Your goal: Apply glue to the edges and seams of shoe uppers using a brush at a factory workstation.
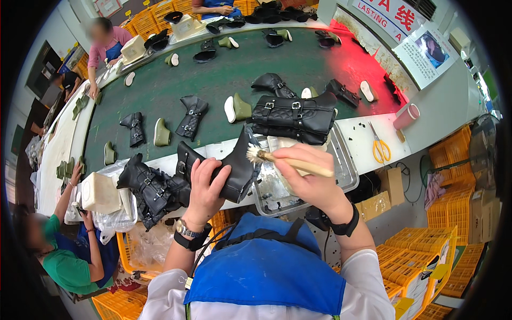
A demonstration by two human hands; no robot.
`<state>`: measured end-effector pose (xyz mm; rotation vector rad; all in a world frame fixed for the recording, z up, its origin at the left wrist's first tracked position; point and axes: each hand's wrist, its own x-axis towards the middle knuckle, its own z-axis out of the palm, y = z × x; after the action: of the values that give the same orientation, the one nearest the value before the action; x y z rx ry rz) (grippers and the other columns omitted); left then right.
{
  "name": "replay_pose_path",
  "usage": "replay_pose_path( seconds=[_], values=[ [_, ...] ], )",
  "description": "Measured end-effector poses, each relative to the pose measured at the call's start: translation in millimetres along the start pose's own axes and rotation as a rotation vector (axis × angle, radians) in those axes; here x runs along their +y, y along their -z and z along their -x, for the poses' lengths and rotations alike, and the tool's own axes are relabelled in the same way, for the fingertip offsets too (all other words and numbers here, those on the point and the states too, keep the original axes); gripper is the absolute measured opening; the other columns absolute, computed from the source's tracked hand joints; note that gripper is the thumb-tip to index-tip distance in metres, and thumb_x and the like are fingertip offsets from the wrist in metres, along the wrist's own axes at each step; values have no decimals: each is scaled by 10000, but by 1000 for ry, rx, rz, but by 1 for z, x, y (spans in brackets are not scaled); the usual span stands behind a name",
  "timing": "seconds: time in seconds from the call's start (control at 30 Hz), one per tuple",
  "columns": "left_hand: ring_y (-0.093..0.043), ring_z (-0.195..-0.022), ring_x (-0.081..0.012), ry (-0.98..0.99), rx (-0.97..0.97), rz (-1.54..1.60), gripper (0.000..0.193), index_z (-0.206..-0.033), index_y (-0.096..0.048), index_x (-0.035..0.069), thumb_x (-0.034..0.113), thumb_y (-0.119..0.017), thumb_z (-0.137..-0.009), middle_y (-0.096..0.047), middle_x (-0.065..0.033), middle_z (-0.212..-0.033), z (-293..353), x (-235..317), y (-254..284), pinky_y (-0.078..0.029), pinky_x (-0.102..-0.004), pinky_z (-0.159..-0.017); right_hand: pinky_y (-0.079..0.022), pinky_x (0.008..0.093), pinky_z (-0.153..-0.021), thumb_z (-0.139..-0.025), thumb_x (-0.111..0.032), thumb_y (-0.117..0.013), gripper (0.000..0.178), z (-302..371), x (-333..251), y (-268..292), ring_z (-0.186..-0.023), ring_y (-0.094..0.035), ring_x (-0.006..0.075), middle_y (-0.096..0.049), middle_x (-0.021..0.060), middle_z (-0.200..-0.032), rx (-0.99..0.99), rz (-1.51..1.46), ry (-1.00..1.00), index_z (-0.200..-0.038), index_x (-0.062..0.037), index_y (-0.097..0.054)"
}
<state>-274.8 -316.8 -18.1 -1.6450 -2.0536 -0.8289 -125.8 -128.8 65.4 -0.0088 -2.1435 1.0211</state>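
My left hand (pixel 207 188) grips a black leather boot (pixel 238 169), which is tilted over the table's near edge. In my right hand (pixel 314 178) is a brush (pixel 305 167) with a pale wooden handle and light, frayed bristles. Its bristles are at the boot's lower edge. Beneath my right hand lies a metal tray (pixel 349 173) with dark residue in it. Black quilted boot uppers with buckles (pixel 293 116) lie stacked just beyond the tray. More black buckled boots (pixel 152 184) are piled left of my left hand.
A green conveyor belt (pixel 213 80) carries black boots and green shoe forms (pixel 161 133). Orange-handled scissors (pixel 381 148) and a pink cup (pixel 408 116) are at right. A white container (pixel 101 193) stands at left beside a person in green (pixel 72 261). Orange crates (pixel 421 256) stack at lower right.
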Motion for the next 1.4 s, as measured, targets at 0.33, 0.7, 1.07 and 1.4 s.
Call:
replay_pose_path(
  seconds=[0.33, 0.7, 1.07, 1.4],
  values=[
    [-473, -1087, -319, 83, -33, 12, 615, -1142, -522, 77, -4, -692, -557, -480, -125, -1109, 9, 4, 8, -336, -474, -965, -435, 246, -522, -776, 5, -625, 96, 1, 23, 4, -590, -567, 161, -599, 90, -703, 203, 85, -77, -871, 7, -635],
    [-476, -1120, -211, 906, 461, 1638, 503, -1251, -450, 76, 167, -649, -798, -503, -56, -1210, 20, -5, 12, -352, -411, -993, -436, 317, -691, -767, -65, -622, 70, 36, 46, -29, -757, -534, 247, -519, 126, -832, -137, -33, -170, -799, -6, -600],
    [-522, -1019, -171, 1405, 791, 1813, 360, -1116, -543, 146, 392, -586, -857, -566, -11, -1078, 36, -12, -23, -397, -452, -922, -434, 383, -568, -773, -63, -636, 312, 55, 60, -86, -660, -543, 356, -514, 167, -735, -411, 93, -92, -1076, -35, -566],
    [-468, -1080, -158, 1345, 818, 1571, 533, -1266, -317, 203, 405, -590, -856, -462, 8, -1177, 41, -20, -23, -396, -509, -896, -467, 331, -583, -705, -97, -713, 503, 46, 44, -93, -642, -572, 250, -553, 99, -757, -348, 98, -43, -1172, -31, -536]
  ],
)
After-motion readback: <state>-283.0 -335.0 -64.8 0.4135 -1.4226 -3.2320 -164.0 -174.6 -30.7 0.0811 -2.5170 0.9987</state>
